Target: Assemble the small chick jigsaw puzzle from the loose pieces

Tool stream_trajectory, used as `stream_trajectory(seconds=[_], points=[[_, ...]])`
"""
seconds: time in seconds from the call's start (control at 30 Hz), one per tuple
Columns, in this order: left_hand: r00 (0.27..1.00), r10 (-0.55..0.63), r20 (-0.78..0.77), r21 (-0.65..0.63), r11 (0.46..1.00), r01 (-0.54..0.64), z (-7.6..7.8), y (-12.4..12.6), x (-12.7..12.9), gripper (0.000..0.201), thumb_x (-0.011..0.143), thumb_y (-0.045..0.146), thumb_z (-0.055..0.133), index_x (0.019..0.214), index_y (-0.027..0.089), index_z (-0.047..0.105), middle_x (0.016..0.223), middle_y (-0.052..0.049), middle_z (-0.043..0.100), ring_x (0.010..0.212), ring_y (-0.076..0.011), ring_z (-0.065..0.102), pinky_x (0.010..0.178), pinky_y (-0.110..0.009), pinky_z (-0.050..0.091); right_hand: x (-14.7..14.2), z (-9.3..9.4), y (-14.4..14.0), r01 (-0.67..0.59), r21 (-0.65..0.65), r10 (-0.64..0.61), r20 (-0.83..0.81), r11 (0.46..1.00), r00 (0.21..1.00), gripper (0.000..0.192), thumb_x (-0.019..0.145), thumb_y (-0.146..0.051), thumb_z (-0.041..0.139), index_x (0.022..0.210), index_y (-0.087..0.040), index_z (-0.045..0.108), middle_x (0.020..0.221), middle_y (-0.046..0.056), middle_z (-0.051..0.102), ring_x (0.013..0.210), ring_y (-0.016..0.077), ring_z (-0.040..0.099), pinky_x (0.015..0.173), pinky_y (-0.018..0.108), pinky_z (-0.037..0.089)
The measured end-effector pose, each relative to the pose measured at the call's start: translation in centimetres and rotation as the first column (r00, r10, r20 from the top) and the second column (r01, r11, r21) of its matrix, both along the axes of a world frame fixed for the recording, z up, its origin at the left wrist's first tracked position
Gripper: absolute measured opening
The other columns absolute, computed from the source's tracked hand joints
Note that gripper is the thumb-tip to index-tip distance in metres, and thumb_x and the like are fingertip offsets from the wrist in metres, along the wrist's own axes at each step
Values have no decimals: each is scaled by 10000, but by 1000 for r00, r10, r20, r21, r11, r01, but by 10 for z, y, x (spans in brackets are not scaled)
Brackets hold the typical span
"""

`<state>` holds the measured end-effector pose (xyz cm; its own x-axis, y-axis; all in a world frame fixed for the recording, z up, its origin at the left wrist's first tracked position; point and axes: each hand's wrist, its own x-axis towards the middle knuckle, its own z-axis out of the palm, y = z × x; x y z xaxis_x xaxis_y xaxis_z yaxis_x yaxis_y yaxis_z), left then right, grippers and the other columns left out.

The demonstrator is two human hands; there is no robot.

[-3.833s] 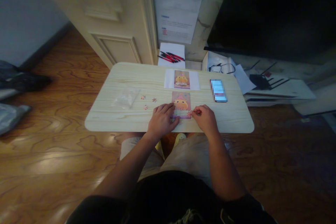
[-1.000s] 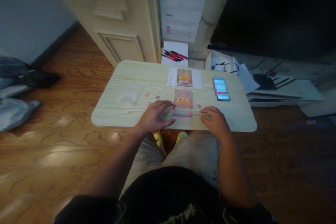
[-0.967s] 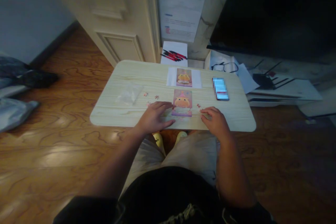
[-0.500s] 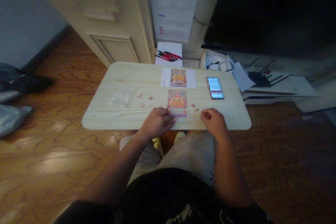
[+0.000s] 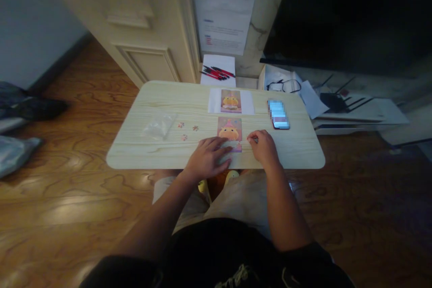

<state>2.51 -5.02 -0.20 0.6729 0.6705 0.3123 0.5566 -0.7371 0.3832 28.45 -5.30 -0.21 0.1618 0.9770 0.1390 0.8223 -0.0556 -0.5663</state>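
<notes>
My left hand point(image 5: 208, 158) lies flat, fingers spread, pinning the puzzle point(image 5: 230, 133) at table point(image 5: 151, 150) centre, so it cannot slide. My right hand point(image 5: 263, 147), at its three o'clock, appears pinched; contents indiscernible.

Near edge of the puzzle point(image 5: 230, 130) hidden under the left hand point(image 5: 209, 157), phone point(image 5: 278, 114) screen blurred, loose pieces point(image 5: 184, 137) too small to read, right hand point(image 5: 263, 146) fingertips unclear

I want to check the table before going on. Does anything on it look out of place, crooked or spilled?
Nothing is spilled or damaged. Three loose puzzle pieces lie scattered left of the puzzle, beside a clear plastic bag. The phone lies slightly askew. Both hands, left hand and right hand, rest at the puzzle's near edge.
</notes>
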Motion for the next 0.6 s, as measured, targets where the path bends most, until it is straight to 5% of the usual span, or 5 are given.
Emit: stream_trajectory(seconds=[0.23, 0.6], points=[[999, -25, -25, -18, 1000, 25, -1, 0, -1, 430, 941, 493, 627, 1315, 296, 711, 1518, -101, 564, 1385, -346, 515, 1119, -554, 427, -13, 13, -3, -117, -83, 96, -224, 990, 970, 105, 906, -186, 651, 951, -247, 724, 910, 8, 769, 812, 184, 684, 762, 298, 518], [999, -21, -37, 5, 1000, 21, 1, -2, 0, 446, 937, 490, 634, 1312, 265, 722, 1499, -121, 577, 1364, -366, 530, 1109, -568, 449, -25, 16, 2, -183, -110, 173, -95, 977, 980, 176, 894, -113, 656, 949, -238, 768, 943, 40, 772, 888, 203, 687, 827, 316, 516]])
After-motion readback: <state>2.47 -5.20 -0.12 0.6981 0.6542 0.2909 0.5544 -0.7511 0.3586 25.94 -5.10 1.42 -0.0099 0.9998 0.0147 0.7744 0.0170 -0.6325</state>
